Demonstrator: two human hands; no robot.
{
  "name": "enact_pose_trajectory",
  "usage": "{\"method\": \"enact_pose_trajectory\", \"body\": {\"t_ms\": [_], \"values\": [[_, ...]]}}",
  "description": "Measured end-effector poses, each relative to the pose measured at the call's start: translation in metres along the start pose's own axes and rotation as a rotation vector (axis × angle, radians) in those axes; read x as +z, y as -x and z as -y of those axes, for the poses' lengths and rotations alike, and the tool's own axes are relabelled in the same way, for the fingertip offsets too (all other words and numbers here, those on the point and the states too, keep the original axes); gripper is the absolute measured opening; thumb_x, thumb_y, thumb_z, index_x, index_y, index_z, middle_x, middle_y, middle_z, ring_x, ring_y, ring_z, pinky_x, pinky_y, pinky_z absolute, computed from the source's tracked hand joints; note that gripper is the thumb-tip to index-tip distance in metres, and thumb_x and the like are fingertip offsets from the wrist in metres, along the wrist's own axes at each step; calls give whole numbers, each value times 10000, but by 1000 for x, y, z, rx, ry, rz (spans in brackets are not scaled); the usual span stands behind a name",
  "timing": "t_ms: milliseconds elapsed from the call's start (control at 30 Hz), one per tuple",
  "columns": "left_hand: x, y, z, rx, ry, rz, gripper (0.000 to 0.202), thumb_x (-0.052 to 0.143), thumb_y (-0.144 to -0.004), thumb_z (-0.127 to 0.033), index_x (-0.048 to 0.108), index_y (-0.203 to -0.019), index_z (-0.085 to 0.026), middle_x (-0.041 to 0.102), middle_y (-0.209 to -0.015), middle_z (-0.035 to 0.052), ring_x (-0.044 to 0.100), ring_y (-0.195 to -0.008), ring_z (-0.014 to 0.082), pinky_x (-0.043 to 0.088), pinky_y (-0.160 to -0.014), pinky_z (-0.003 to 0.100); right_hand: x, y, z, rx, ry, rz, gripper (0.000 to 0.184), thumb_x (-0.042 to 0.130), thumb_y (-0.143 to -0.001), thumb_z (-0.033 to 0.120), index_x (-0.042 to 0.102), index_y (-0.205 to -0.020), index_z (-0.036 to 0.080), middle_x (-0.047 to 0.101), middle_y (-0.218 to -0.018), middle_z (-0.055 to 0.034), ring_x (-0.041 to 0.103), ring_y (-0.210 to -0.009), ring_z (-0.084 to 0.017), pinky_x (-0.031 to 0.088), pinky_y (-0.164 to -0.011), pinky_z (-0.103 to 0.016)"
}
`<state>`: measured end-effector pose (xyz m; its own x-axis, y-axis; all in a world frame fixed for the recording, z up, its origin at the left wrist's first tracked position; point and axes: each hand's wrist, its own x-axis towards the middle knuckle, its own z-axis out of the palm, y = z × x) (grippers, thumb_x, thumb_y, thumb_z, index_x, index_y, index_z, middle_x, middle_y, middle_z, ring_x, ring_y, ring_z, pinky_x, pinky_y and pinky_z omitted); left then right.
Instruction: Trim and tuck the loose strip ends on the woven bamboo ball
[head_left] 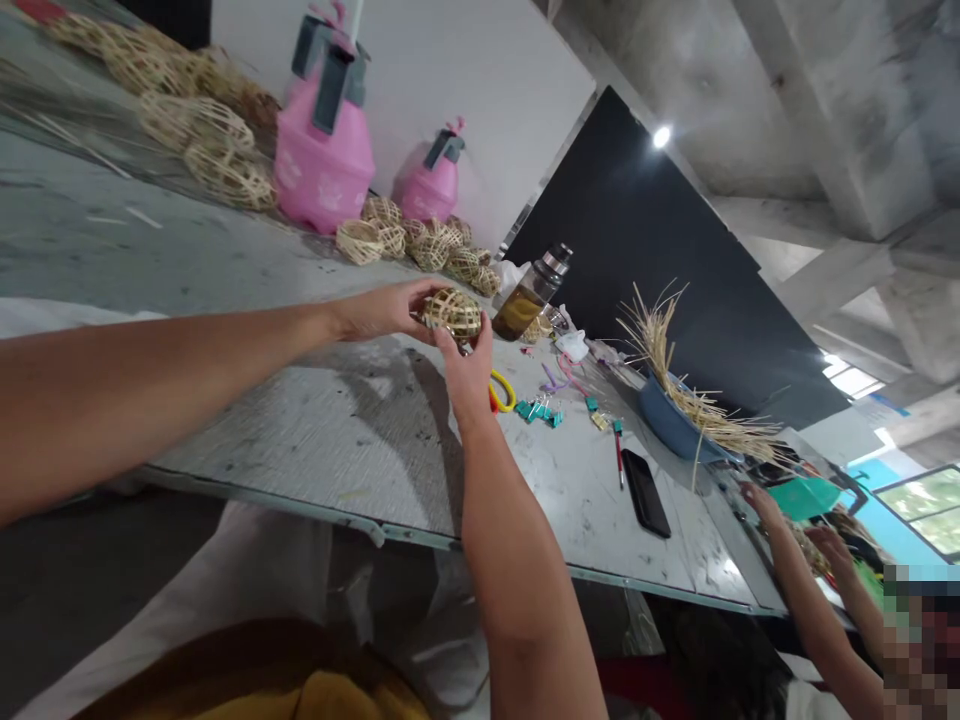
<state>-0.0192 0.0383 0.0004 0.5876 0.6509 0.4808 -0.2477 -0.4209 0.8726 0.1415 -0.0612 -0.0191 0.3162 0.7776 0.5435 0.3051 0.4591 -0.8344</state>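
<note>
Between my two hands is a small woven bamboo basket (451,312), rounded and open-meshed, raised above the table (345,430). My left hand (401,308) curls round its left side. My right hand (469,365) grips it from the right and near side, with the thumb against the weave. Its underside is mostly hidden by my fingers. Just right of my right wrist lie yellow-handled scissors (504,390), partly covered. Behind the basket stands a bottle of brownish liquid (531,295) with a dark cap.
Pink spray bottles (324,165) and several woven pieces (431,243) line the back. To the right are teal binder clips (540,412), a black phone (645,492) and a blue basin (667,415) of bamboo strips. Another person's hands (765,505) work at the far right.
</note>
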Motion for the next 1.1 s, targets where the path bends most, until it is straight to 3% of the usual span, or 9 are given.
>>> {"method": "enact_pose_trajectory", "body": {"t_ms": [167, 300, 467, 600, 700, 833, 933, 1100], "values": [[-1, 1, -4, -9, 16, 22, 870, 1000, -742, -411, 696, -1534, -217, 735, -1543, 183, 668, -1452, 408, 577, -1192, 539, 1, -5, -4, 125, -153, -5, 785, 852, -871, 509, 584, -1541, 199, 706, -1521, -172, 719, -1355, -278, 547, -1265, -539], [-2, 3, -8, -97, 128, 54, 748, 921, -838, -504, 731, -1489, -188, 770, -1473, 206, 724, -1364, 422, 600, -1144, 568, 1, -7, -4, 115, -211, 14, 893, 935, -779, 439, 571, -1559, 202, 660, -1586, -176, 689, -1413, -282, 539, -1275, -533], [2, 4, -16, -146, 138, -10, 699, 997, -707, -385, 800, -1350, -193, 827, -1346, 179, 755, -1302, 413, 595, -1161, 567, 1, -3, -1, 85, -254, 52, 1003, 973, -730, 468, 551, -1609, 233, 613, -1654, -156, 637, -1495, -286, 554, -1261, -493], [4, 4, -22, -117, 112, -2, 772, 1012, -641, -323, 798, -1372, -203, 822, -1396, 159, 731, -1354, 408, 580, -1191, 555, 1, -1, 0, 96, -304, 43, 946, 910, -819, 569, 544, -1621, 227, 641, -1614, -144, 630, -1509, -267, 516, -1291, -492], [6, 6, -22, -121, 129, -15, 850, 1036, -622, -330, 780, -1425, -218, 790, -1474, 162, 713, -1398, 424, 591, -1187, 542, 2, -2, -1, 102, -347, 27, 915, 915, -790, 600, 594, -1554, 213, 682, -1570, -139, 654, -1458, -257, 481, -1318, -496], [4, 7, -18, -160, 204, 10, 957, 1055, -631, -425, 740, -1515, -235, 774, -1506, 175, 703, -1427, 448, 594, -1188, 536, 3, -4, -4, 105, -442, 5, 936, 931, -735, 564, 586, -1513, 175, 673, -1581, -152, 651, -1415, -243, 461, -1328, -466], [0, 6, -14, -187, 231, 35, 900, 1027, -685, -483, 752, -1502, -224, 794, -1464, 189, 701, -1429, 449, 594, -1185, 533, 3, -4, -5, 147, -535, 14, 904, 919, -733, 512, 569, -1510, 211, 657, -1594, -122, 662, -1398, -223, 491, -1296, -431], [-4, 5, -13, -193, 215, 82, 888, 1002, -716, -389, 714, -1540, -228, 787, -1482, 175, 713, -1420, 394, 614, -1153, 496, 3, -2, -3, 213, -640, 21, 723, 838, -777, 466, 599, -1433, 277, 680, -1538, -69, 693, -1318, -197, 585, -1188, -429]]}}
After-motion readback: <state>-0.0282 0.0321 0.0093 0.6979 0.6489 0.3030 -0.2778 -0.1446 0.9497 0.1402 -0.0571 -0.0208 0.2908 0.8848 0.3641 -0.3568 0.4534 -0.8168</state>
